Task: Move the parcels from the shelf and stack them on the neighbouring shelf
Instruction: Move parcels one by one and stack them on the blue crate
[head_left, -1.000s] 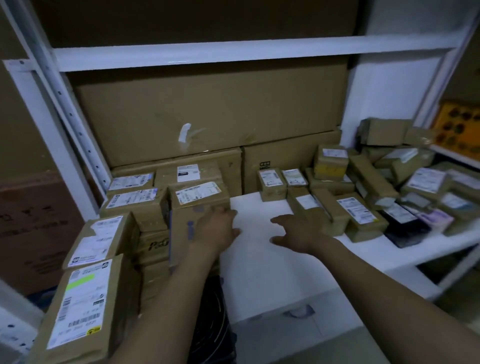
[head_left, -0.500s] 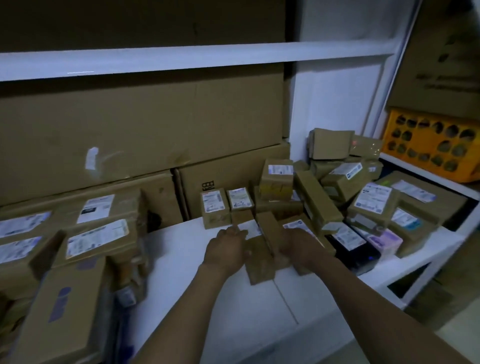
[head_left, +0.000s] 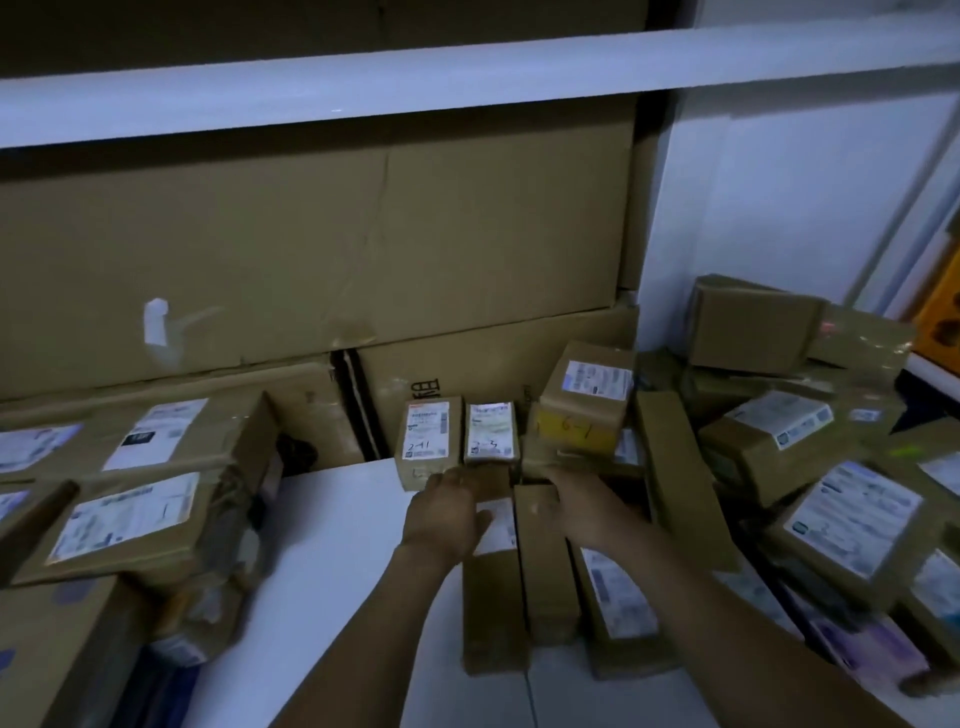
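Three long narrow cardboard parcels lie side by side on the white shelf (head_left: 337, 551). My left hand (head_left: 447, 514) lies over the far end of the left narrow parcel (head_left: 493, 613), fingers curled on its label. My right hand (head_left: 582, 509) grips the far end of the middle narrow parcel (head_left: 545, 577), next to the right narrow parcel (head_left: 618, 597). At the left stands a stack of labelled parcels (head_left: 130, 514). A loose heap of parcels (head_left: 852, 514) fills the right side of the shelf.
Two small upright parcels (head_left: 426, 436) and a box with yellow tape (head_left: 587, 400) stand just beyond my fingers. Large cartons (head_left: 311, 249) line the back. A white shelf beam (head_left: 467, 67) runs overhead. An orange crate (head_left: 940, 322) shows at the right edge.
My left hand left the stack at the left. Both hands came together on the narrow parcels in the middle, and my view turned right and moved closer.
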